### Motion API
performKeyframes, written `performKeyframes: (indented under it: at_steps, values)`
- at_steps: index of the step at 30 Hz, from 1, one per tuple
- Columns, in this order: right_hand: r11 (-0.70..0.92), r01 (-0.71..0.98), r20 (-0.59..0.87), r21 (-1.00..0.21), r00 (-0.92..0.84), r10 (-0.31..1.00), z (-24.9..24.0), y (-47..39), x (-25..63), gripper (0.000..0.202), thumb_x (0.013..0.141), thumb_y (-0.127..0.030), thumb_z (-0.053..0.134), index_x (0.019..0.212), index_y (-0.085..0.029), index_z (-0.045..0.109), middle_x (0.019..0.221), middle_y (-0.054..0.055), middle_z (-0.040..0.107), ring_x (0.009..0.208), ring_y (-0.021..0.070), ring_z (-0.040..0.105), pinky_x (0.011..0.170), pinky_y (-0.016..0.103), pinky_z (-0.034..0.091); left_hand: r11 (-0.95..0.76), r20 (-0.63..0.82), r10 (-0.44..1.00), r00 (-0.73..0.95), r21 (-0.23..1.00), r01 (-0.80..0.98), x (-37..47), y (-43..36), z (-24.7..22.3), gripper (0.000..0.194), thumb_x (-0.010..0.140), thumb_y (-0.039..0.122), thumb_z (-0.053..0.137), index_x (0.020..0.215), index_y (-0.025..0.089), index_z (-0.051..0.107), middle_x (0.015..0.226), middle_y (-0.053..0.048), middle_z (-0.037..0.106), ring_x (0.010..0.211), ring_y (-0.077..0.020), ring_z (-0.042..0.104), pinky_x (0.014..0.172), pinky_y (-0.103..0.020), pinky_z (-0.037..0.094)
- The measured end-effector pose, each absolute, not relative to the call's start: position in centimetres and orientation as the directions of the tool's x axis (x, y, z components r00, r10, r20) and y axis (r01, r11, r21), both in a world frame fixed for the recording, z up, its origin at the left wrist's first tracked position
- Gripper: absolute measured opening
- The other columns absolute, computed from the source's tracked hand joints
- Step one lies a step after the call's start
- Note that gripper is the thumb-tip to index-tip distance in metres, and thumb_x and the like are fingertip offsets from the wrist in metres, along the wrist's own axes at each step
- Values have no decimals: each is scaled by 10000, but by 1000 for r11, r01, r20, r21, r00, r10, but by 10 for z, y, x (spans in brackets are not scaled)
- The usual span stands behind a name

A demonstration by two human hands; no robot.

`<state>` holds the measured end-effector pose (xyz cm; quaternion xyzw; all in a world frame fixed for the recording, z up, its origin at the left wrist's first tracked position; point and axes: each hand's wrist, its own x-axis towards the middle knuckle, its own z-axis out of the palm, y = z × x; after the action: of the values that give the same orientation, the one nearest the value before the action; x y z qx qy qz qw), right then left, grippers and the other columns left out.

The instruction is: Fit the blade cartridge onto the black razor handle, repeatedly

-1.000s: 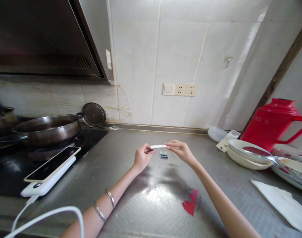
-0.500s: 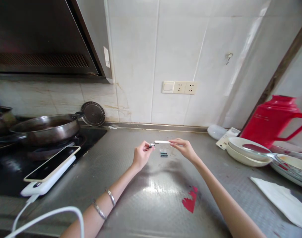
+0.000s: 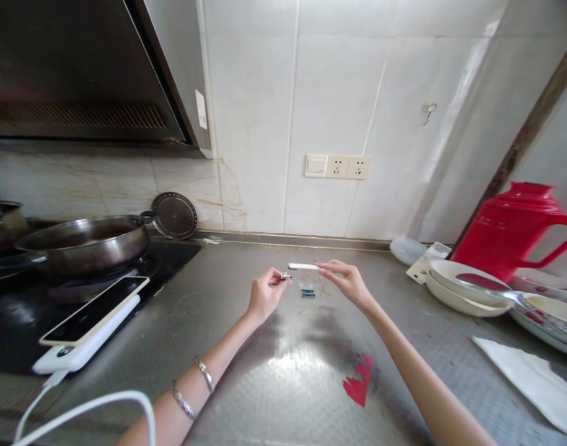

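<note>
Between the fingertips of my left hand [image 3: 265, 293] is a small dark and silvery piece [image 3: 285, 277], too small to make out. My right hand [image 3: 347, 282] pinches one end of a thin white stick [image 3: 303, 266], which points left, its far tip just above and beside the small piece. The two do not visibly touch. Below the stick, on the metal counter [image 3: 246, 384], lies a small clear case [image 3: 307, 290] with dark teal parts.
On the left are a steel pan [image 3: 85, 244] on the cooktop and a phone [image 3: 97, 310] on a white power bank with a cable. A torn red piece [image 3: 359, 381] lies in front. Right stand bowls [image 3: 464, 303], a red jug [image 3: 510, 229] and white paper [image 3: 529, 384].
My left hand and its small piece have dropped slightly, leaving a little more space below the white stick. The stick has shifted slightly left.
</note>
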<state>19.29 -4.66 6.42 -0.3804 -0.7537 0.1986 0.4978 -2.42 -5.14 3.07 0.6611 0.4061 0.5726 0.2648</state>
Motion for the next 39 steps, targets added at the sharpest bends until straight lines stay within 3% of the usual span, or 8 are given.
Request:
performKeyframes:
  at_steps: [21, 27, 33, 39]
  values:
    - [591, 378, 573, -712, -174, 801, 58, -46, 193, 274, 774, -409, 595, 925, -217, 717, 869, 65, 677, 820, 203, 588, 754, 315, 424, -530, 543, 839, 20, 811, 248, -24, -54, 32, 148, 723, 293, 629, 700, 175, 542, 721, -27, 680, 698, -159, 662, 649, -228, 496]
    - [638, 358, 591, -682, -244, 769, 67, -55, 186, 268, 775, -403, 597, 929, -219, 717, 830, 58, 669, 782, 188, 585, 726, 300, 428, -531, 541, 840, 25, 813, 241, -24, -52, 31, 165, 714, 282, 632, 670, 174, 516, 685, -8, 664, 658, -144, 651, 614, -208, 482]
    - [589, 385, 570, -710, -175, 802, 61, -50, 196, 259, 770, -393, 604, 921, -217, 719, 860, 65, 669, 820, 202, 584, 754, 315, 414, -521, 531, 847, 14, 827, 212, -24, -50, 29, 168, 717, 305, 629, 690, 171, 533, 700, -14, 663, 667, -143, 650, 611, -206, 483]
    - [608, 347, 559, -714, -240, 793, 60, -49, 191, 268, 767, -399, 603, 925, -216, 719, 832, 59, 673, 778, 189, 586, 718, 303, 426, -523, 531, 847, 24, 827, 207, -25, -49, 26, 164, 716, 300, 628, 697, 173, 526, 703, -15, 666, 672, -145, 651, 612, -209, 481]
